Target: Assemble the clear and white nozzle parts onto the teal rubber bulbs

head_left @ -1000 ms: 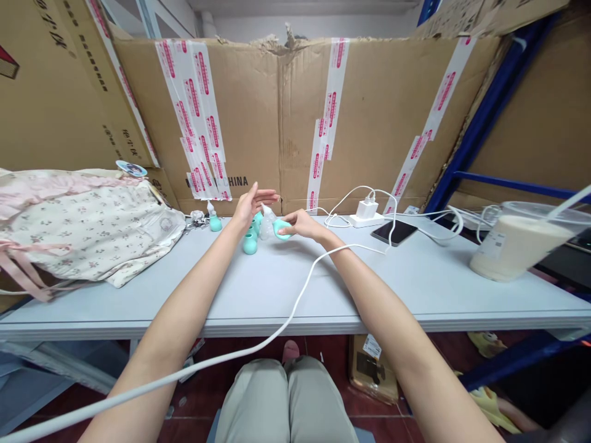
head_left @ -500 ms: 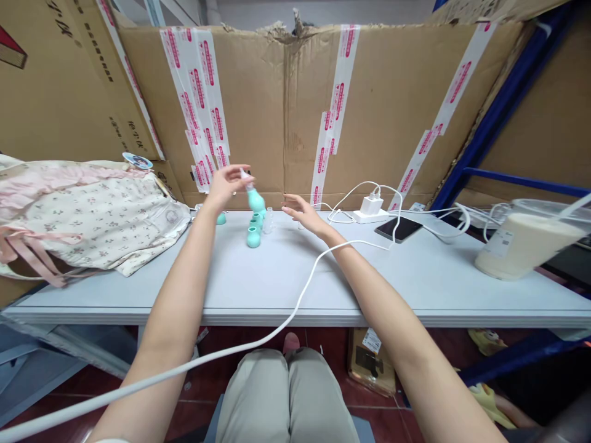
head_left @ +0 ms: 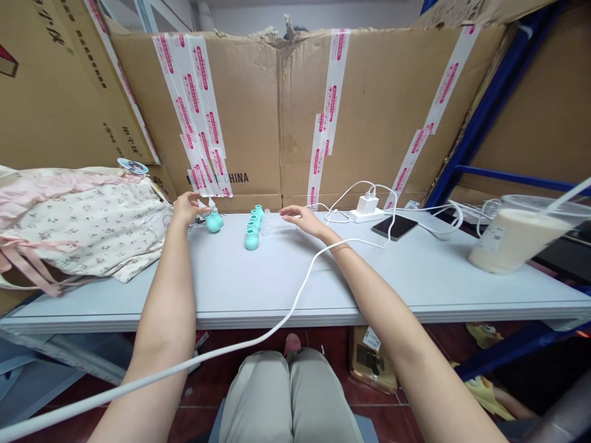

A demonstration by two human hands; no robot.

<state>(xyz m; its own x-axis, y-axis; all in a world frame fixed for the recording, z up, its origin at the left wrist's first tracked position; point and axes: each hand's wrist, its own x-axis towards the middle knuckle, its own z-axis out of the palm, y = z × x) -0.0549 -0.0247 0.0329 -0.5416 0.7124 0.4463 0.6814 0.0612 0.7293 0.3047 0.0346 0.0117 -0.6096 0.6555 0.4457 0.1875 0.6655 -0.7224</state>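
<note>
At the left back of the table, my left hand [head_left: 185,209] has its fingers closed at the clear nozzle of a teal squeeze bulb [head_left: 213,223]. The bulb rests on the tabletop, its nozzle tilted toward my fingers. Just behind it stands a second teal bulb, mostly hidden, with a clear nozzle [head_left: 212,204] pointing up. Several teal bulbs without nozzles [head_left: 252,239] form a row between my hands, their open necks upward. Beside that row are small clear nozzles [head_left: 266,223]. My right hand [head_left: 300,219] hovers right of them, fingers loosely stretched and apart.
A floral cloth bag [head_left: 106,215] lies on the left. To the right are a white charger [head_left: 368,206], a phone [head_left: 394,227] and a plastic drink cup [head_left: 501,243]. A white cable [head_left: 300,295] runs across the front. Cardboard [head_left: 253,123] walls the back.
My left hand has moved left and down with the teal bulb, from above the row to the tabletop beside the other nozzled bulb. My right hand has barely shifted. The view has tilted slightly.
</note>
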